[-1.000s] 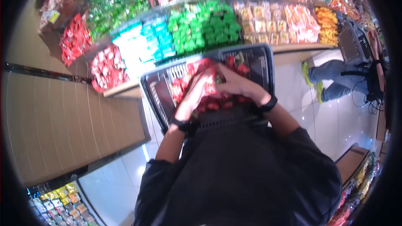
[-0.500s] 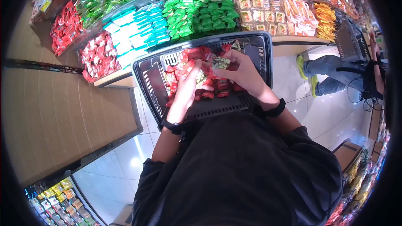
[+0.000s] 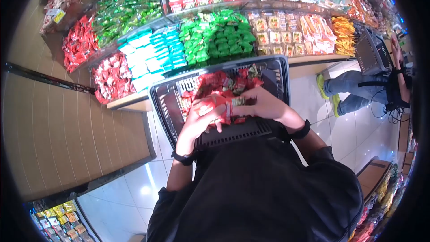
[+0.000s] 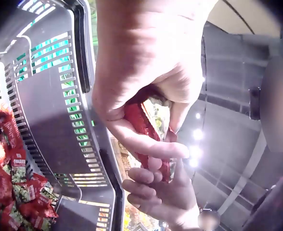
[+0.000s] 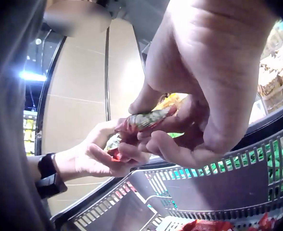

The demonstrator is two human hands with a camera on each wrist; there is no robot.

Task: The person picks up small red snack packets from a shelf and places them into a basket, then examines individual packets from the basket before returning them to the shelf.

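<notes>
My left hand (image 3: pixel 193 123) holds small red snack packets (image 3: pixel 210 105) over a grey shopping basket (image 3: pixel 288 78). In the left wrist view its fingers curl around a red packet (image 4: pixel 142 120) with a pale green patterned side. My right hand (image 3: pixel 266 104) meets it from the other side. In the right wrist view thumb and fingers pinch a red and green snack packet (image 5: pixel 148 120), right beside the left hand's fingers. Below both hands, more red snack packets (image 3: pixel 215 80) lie loose in the basket. The palms hide part of what the hands hold.
Beyond the basket stand sloped shelves of green packets (image 3: pixel 217 36), blue packets (image 3: pixel 165 49) and red packets (image 3: pixel 114 78). A brown panelled counter (image 3: pixel 76 139) is at the left. At the right, a person in jeans (image 3: pixel 358 85) stands beside another grey basket (image 3: pixel 371 51).
Half a second ago the hands were apart, with a green patterned packet in the right one. Now they have come together, nearer my body, with red packets between them. The view has tilted slightly.
</notes>
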